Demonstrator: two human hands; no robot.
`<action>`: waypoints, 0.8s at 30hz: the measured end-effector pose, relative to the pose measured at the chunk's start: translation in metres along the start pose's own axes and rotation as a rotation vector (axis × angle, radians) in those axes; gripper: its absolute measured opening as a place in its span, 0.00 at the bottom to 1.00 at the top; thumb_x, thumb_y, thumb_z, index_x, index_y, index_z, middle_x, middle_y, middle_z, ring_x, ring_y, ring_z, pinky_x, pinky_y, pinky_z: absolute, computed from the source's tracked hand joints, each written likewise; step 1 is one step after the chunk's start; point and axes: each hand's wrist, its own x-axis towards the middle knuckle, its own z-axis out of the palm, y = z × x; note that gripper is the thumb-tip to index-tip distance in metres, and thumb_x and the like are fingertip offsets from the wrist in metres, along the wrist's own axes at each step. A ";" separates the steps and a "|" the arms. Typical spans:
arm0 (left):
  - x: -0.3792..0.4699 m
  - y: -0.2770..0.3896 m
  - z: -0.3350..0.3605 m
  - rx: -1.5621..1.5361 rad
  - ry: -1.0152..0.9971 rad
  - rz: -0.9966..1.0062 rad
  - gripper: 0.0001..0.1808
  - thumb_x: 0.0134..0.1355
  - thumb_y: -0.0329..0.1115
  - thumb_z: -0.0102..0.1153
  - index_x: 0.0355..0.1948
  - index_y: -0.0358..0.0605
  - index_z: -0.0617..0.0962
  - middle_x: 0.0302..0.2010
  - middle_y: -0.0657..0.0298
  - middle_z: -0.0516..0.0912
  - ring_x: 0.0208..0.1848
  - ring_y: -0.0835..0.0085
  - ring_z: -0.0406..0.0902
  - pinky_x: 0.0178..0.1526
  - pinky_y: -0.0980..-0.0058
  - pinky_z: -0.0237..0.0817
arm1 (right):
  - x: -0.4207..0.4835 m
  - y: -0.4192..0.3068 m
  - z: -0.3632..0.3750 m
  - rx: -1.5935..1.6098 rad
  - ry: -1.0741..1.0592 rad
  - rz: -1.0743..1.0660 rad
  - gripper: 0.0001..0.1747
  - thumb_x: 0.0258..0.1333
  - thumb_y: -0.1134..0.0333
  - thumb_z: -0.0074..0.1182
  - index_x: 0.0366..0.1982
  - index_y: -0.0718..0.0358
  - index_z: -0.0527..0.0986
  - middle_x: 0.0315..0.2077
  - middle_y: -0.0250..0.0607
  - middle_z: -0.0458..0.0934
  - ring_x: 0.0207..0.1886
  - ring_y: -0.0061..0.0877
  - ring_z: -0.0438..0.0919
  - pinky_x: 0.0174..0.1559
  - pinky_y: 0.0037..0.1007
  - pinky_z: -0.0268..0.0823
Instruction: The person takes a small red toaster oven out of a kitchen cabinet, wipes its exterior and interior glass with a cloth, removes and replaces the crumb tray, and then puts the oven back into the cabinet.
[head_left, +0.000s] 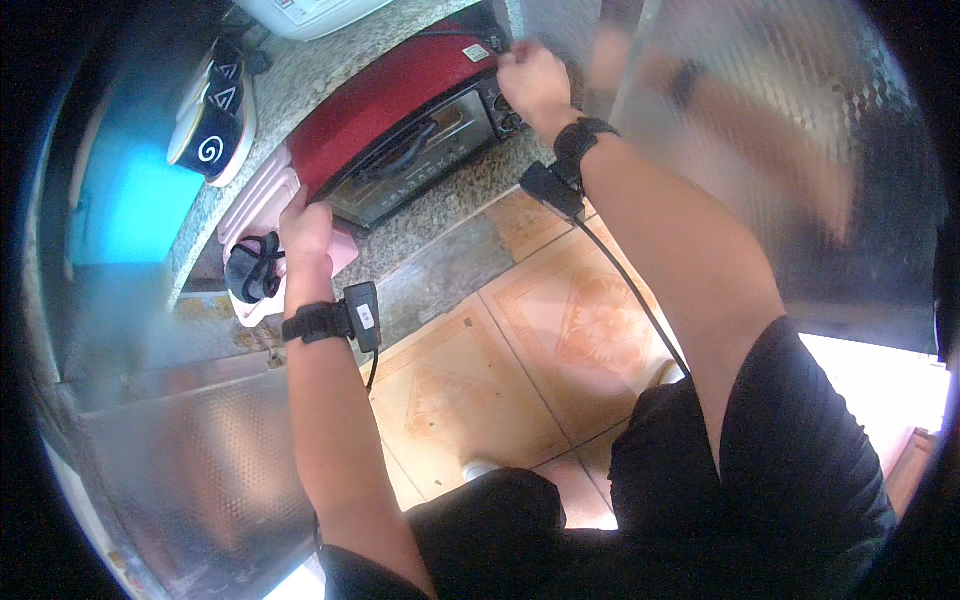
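Observation:
A red toaster oven (390, 97) with a glass door (420, 154) and knobs at its right end stands on a speckled stone counter (450, 187). My left hand (306, 229) is at the oven's left front corner, its thumb or a finger against the red casing; it seems to grip that corner. My right hand (534, 81) is at the oven's right end, above the knobs, with its fingers curled in. Whether it holds the casing there is hidden.
Left of the oven, a pink plastic tray (259, 195) holds a dark cloth item with straps (253, 268). Behind it are dark patterned cups (214, 135) on a pale tray. A white appliance (315, 15) stands at the back. A shiny metallic panel (810, 150) rises on the right.

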 end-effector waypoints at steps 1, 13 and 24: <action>0.000 -0.001 0.001 0.040 -0.002 0.034 0.37 0.50 0.24 0.51 0.66 0.28 0.69 0.53 0.47 0.82 0.49 0.65 0.80 0.51 0.74 0.68 | 0.003 -0.007 0.001 -0.001 -0.005 -0.005 0.28 0.56 0.55 0.53 0.54 0.65 0.77 0.51 0.58 0.79 0.56 0.50 0.76 0.61 0.42 0.67; -0.015 0.014 0.018 0.042 0.024 0.130 0.37 0.53 0.32 0.56 0.66 0.32 0.69 0.56 0.44 0.80 0.58 0.57 0.78 0.62 0.69 0.63 | 0.044 0.027 0.038 -0.060 -0.115 -0.385 0.45 0.58 0.51 0.58 0.71 0.62 0.56 0.67 0.56 0.63 0.67 0.48 0.66 0.68 0.38 0.59; -0.003 0.003 0.009 0.017 -0.046 0.043 0.41 0.50 0.33 0.60 0.67 0.28 0.67 0.61 0.46 0.77 0.57 0.63 0.77 0.58 0.74 0.64 | 0.044 -0.017 0.015 -0.417 -0.474 -0.099 0.45 0.64 0.42 0.42 0.75 0.53 0.46 0.76 0.41 0.40 0.77 0.43 0.46 0.75 0.37 0.43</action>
